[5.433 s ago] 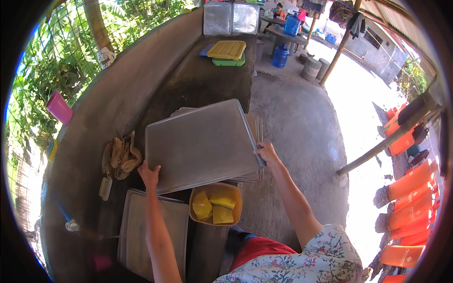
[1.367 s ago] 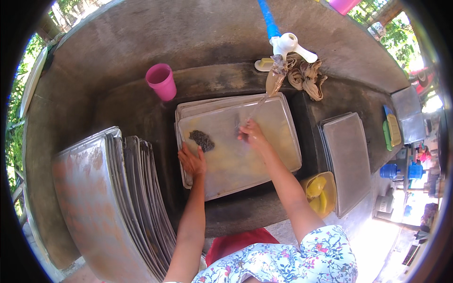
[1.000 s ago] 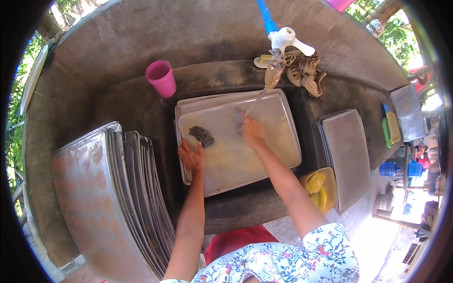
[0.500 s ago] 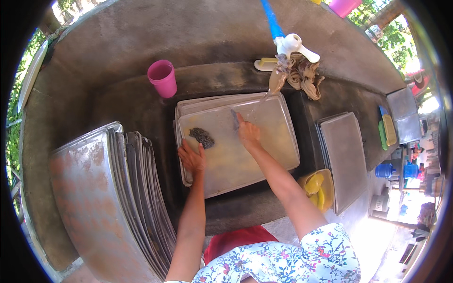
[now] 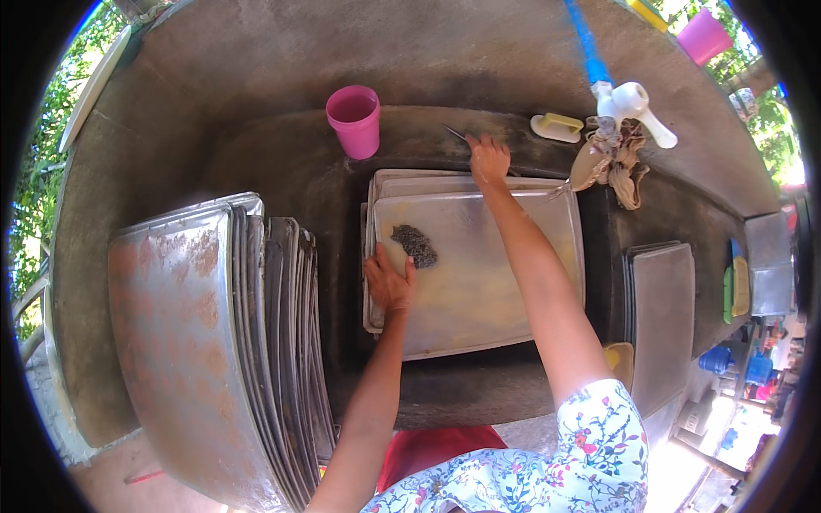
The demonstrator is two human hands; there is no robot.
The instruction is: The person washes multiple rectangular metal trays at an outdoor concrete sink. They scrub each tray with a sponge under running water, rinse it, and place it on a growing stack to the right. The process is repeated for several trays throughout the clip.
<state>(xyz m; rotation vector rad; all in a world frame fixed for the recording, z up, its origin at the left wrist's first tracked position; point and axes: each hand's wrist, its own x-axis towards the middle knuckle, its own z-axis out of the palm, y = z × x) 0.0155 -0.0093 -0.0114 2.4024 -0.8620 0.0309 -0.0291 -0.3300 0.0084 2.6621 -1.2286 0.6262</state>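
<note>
Barely started: left hand flat on the tray by the scrubber, right hand at twelve o'clock, grip unclear, big stack waiting at nine.

A grey concrete wash basin outdoors — sunlit green foliage beyond its left rim.
</note>
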